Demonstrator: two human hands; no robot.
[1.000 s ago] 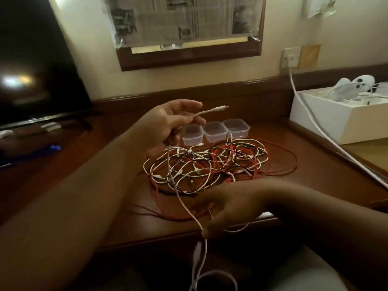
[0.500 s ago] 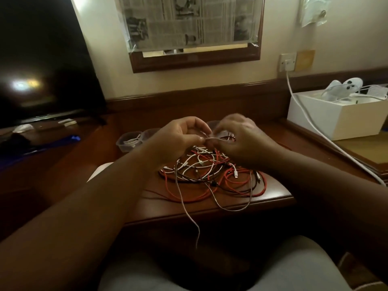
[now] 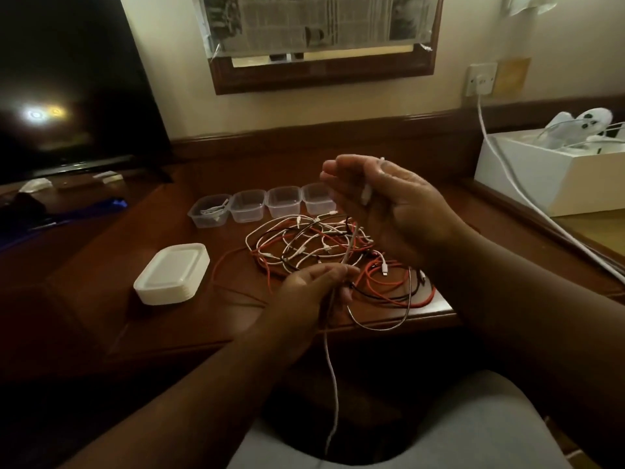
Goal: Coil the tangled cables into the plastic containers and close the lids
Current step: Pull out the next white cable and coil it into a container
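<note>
You are pinching a thin, smooth white cable (image 3: 334, 377) in your left hand (image 3: 313, 289), its slack hanging below the glossy wooden desk (image 3: 111, 286). Your right hand (image 3: 389, 204), raised, is curling around the same cable's plug end. Beneath them a loose tangle of red, white and black cords (image 3: 324, 252) is lying on the desk. Four clear, rounded plastic containers (image 3: 248, 206) are sitting in a row behind it; white lids (image 3: 172, 274) are stacked to the left.
</note>
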